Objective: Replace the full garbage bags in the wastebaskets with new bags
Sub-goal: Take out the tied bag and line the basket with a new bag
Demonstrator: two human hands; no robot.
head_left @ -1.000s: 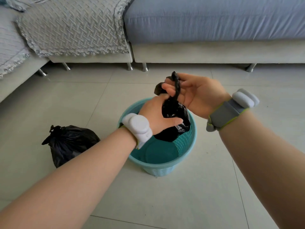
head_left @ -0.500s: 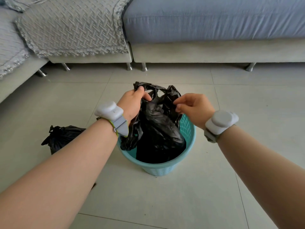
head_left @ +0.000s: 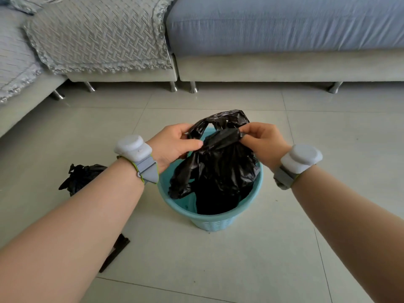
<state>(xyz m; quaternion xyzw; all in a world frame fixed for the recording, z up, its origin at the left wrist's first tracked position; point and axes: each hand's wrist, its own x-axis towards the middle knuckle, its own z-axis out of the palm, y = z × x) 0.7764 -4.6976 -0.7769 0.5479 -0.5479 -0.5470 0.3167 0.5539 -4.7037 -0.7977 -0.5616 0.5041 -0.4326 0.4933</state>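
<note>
A teal wastebasket stands on the tiled floor in the middle of the view. A new black garbage bag hangs partly inside it, its lower end down in the basket. My left hand pinches the bag's upper left edge. My right hand pinches the upper right edge close by, and the bag's top stands as a loop between the two hands. The full, tied black garbage bag lies on the floor to the left, partly hidden by my left forearm.
A grey-blue sofa runs along the back on metal legs, with a woven grey throw over its left section. A flat black strip, maybe a folded bag, lies on the floor under my left forearm. White trackers sit on both wrists.
The bunched bag has been shaken out and now hangs down into the basket. Both hands have shifted along its top edge and come closer together.
</note>
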